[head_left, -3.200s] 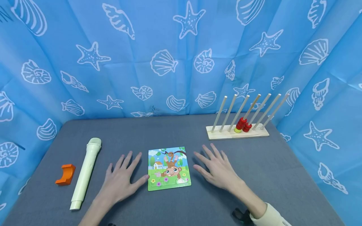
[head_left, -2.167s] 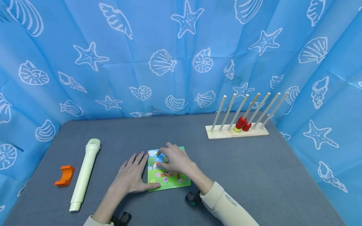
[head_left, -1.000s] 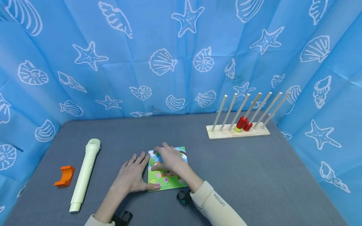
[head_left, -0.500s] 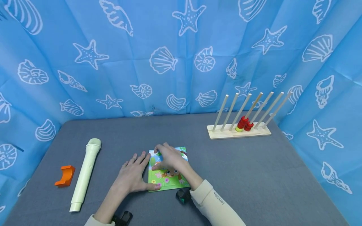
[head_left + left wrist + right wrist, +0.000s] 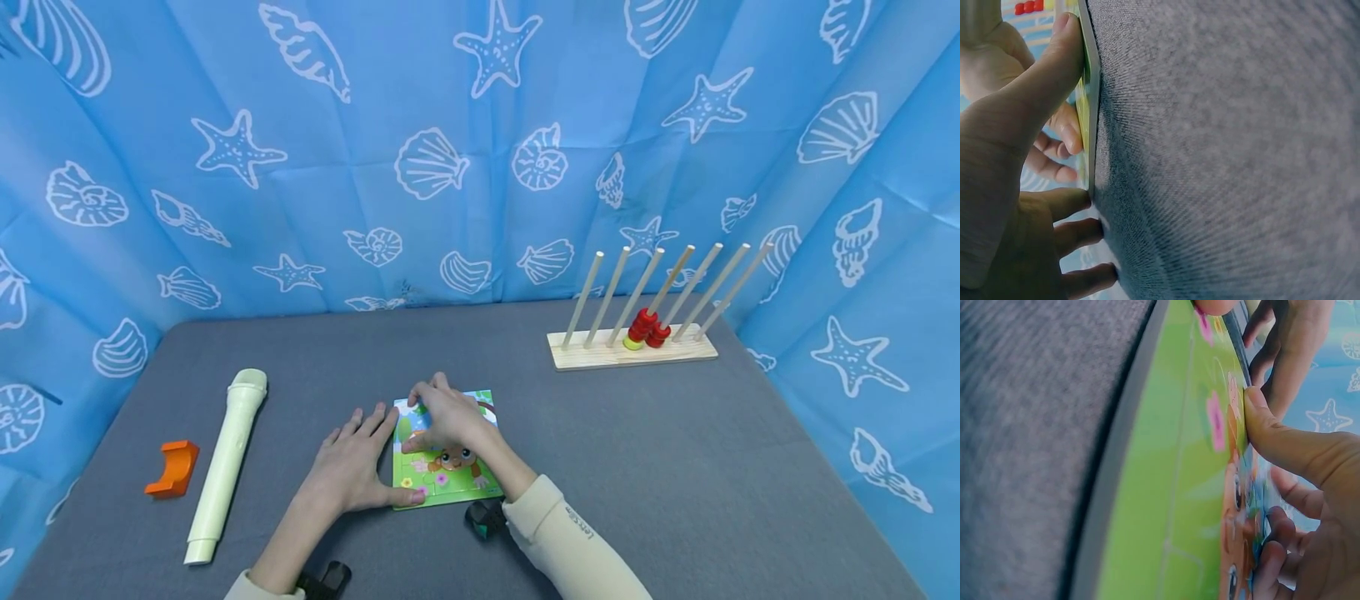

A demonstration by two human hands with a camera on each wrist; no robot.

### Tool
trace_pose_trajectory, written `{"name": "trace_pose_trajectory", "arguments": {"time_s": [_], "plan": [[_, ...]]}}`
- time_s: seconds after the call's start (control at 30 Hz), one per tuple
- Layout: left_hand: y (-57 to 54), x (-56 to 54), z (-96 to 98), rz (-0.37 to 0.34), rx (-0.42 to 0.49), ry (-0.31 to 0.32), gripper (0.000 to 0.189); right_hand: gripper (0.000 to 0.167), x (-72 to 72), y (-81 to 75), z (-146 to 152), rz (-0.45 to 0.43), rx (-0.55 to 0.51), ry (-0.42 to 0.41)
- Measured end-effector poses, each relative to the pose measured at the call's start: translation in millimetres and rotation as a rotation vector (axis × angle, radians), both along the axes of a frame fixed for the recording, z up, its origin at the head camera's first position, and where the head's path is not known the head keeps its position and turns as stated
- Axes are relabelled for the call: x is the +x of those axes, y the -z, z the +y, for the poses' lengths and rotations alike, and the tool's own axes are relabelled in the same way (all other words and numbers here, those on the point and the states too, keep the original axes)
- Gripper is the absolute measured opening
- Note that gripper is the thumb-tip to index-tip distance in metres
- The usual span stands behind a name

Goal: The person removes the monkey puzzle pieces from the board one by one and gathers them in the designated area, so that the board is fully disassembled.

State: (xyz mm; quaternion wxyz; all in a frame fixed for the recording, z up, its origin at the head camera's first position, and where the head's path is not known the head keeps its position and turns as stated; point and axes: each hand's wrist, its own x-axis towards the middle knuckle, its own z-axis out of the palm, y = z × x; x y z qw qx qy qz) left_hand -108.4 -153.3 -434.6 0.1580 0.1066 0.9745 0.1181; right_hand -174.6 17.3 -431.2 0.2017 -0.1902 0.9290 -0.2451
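Note:
A square jigsaw puzzle with a monkey picture lies flat at the middle of the table. My left hand spreads along its left side, the thumb on the lower left of the picture and the fingertips by the left edge. Over the upper left part, my right hand touches the picture with bent fingers and thumb. The right wrist view shows its thumb on the puzzle face, apart from the curled fingers. Whether they pinch a piece cannot be made out. The right hand hides part of the picture.
To the left lie a pale green toy microphone and an orange curved block. A wooden bead rack with upright rods and red and yellow beads stands at the back right. A blue shell-print curtain borders the table.
Since the oldest frame, both hands have moved in from the puzzle's sides and come to rest on it. During the last second they have hardly shifted.

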Motion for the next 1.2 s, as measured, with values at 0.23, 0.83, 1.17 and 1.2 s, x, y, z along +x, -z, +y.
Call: {"name": "trace_pose_trajectory", "arguments": {"time_s": [0.23, 0.83, 1.17, 1.2], "plan": [[0.8, -0.8, -0.7, -0.009, 0.003, -0.005, 0.131, 0.063, -0.8, 3.4, 1.5, 0.025, -0.016, -0.023], [-0.5, 0.3, -0.2, 0.006, 0.003, 0.004, 0.132, 0.052, 3.1, -3.8, 12.8, 0.022, -0.107, -0.083], [-0.3, -0.1, 0.3, -0.002, 0.0, -0.004, 0.132, 0.053, 2.9, -7.2, 17.0, 0.021, -0.124, -0.117], [-0.3, -0.1, 0.3, -0.002, 0.001, -0.004, 0.132, 0.053, 3.5, -7.4, 16.6, 0.022, -0.12, -0.111]]}}
